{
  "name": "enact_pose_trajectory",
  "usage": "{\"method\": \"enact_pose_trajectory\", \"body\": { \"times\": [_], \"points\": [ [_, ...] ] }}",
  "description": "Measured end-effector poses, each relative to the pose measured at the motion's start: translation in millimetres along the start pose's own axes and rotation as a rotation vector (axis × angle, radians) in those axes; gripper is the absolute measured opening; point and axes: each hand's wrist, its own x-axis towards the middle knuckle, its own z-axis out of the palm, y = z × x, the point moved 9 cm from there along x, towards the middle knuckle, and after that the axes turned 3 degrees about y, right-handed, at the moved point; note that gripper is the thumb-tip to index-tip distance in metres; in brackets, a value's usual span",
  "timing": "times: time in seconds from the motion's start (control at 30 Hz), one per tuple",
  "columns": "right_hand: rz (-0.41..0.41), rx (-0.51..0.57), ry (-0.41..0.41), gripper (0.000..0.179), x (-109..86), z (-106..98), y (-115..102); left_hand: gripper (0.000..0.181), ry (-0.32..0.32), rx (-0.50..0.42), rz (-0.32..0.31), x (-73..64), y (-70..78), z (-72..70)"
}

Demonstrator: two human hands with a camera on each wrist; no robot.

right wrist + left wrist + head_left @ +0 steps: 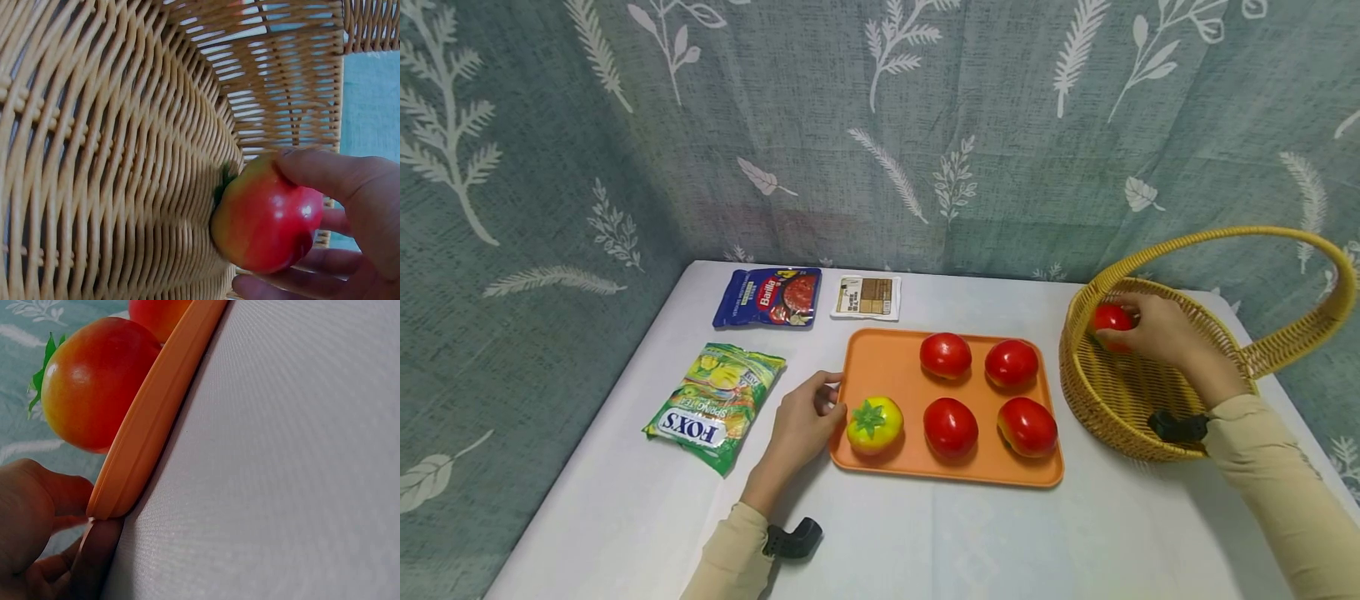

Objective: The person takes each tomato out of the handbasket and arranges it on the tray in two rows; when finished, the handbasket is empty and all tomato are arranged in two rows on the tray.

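Inside the wicker basket [1086, 408], my right hand [1161, 333] grips a red tomato [269, 215], thumb on one side and fingers curled round the other. The tomato's green leafy end faces the woven wicker in the right wrist view. My left hand [802, 421] pinches the left edge of the orange tray [880, 358], its thumb at the rim and fingers beneath it. Beside that thumb on the tray sits a yellow-red tomato [875, 425] with green leaves up. Several red tomatoes [951, 427] lie across the tray's middle and right.
Left of the tray lies a green FOX'S candy bag [715, 404]. Behind it are a blue Barilla pouch [769, 297] and a small white-and-brown packet [867, 298]. The basket's tall handle [1225, 236] arches over the right side. A patterned curtain [820, 167] hangs behind the white table.
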Motion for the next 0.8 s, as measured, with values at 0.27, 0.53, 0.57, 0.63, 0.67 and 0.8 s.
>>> {"method": "enact_pose_trajectory", "body": {
  "times": [0.27, 0.53, 0.57, 0.63, 0.67, 0.8],
  "points": [
    [-0.022, -0.011, 0.006, 0.068, -0.6, 0, -5, 0.039, -0.006, 0.004, -0.008, -0.4, 0.5, -0.4],
    [-0.066, -0.013, 0.072, 0.066, -7.9, -13, -12, 0.040, 0.006, 0.004, 0.001, -1.1, -0.5, 0.6],
    [-0.065, -0.017, 0.077, 0.066, -8.8, -15, -12, 0.040, 0.004, 0.003, 0.003, -0.9, -0.2, 1.1],
    [-0.057, -0.028, 0.076, 0.067, -10.6, -19, -13, 0.040, 0.001, 0.005, 0.004, -0.4, 0.5, 1.5],
    [-0.055, -0.030, 0.075, 0.067, -11.6, -21, -13, 0.039, 0.001, 0.006, 0.004, -0.2, 0.9, 1.4],
    [-0.040, -0.032, 0.075, 0.066, -17.6, -29, -18, 0.039, 0.003, 0.008, -0.004, 0.6, 1.2, 1.2]
  ]
}}
